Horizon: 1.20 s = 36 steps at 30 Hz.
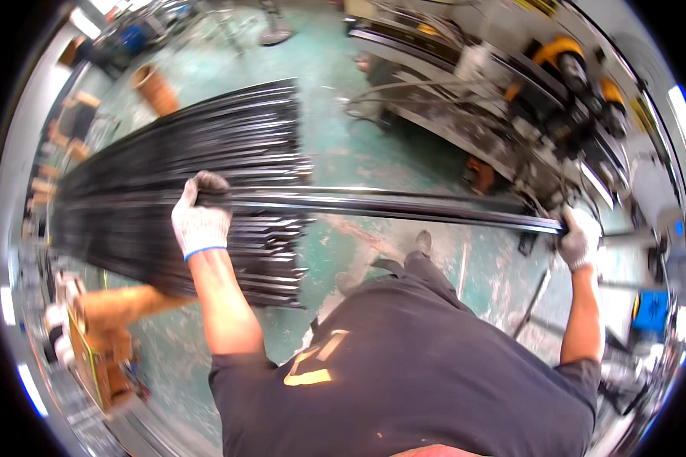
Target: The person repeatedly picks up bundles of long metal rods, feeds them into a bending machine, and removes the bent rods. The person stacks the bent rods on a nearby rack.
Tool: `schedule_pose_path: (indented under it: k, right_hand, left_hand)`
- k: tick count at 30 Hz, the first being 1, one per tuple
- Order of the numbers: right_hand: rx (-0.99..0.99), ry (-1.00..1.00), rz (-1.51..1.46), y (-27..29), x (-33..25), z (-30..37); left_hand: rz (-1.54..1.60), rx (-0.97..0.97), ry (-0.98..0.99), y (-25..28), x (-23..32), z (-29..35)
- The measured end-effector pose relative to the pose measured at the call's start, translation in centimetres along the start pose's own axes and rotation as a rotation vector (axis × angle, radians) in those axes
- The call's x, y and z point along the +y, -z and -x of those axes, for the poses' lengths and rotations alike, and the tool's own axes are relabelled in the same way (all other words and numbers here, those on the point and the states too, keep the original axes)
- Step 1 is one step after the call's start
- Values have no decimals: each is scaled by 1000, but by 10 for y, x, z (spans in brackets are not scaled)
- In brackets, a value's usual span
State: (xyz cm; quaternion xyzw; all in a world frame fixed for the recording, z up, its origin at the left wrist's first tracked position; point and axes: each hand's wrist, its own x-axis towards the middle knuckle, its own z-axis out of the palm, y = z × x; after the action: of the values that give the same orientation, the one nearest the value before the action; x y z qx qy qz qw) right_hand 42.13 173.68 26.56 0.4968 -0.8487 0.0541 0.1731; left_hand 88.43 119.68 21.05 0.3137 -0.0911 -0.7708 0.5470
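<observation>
Both of my hands wear white work gloves. Between them stretches a long, dark, shiny metal bar (404, 209), perhaps more than one lying together. My left hand (201, 215) is closed round its left part, above a wide stack of similar dark bars (183, 145). The right end is gripped by my right hand (579, 234), near the machine on the right. The held length crosses in front of my body, roughly level. The stack's right ends are uneven.
A machine with a metal bed (465, 126) and yellow-and-black units (568, 65) stands at the far right. Brown cardboard tubes (154, 87) lie by the stack, one a thick orange-brown roll (129, 306) at the near left. A blue object (651, 310) is at the right.
</observation>
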Motion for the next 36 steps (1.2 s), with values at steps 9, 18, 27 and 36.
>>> schedule_pose_path:
  k: [9,18,27,36]
  right_hand:
    - [18,-316,-415,-42,113,-30]
    - [225,286,-556,-25,-6,-197]
    - [-368,146,-464,-74,114,-142]
    - [-296,142,-327,-44,89,-125]
  left_hand:
    - [-110,-310,-74,-120,-145,44]
    - [-254,1,47,-156,-315,81]
    - [-67,33,184,-103,-301,46]
    - [-151,7,166,-66,-271,10]
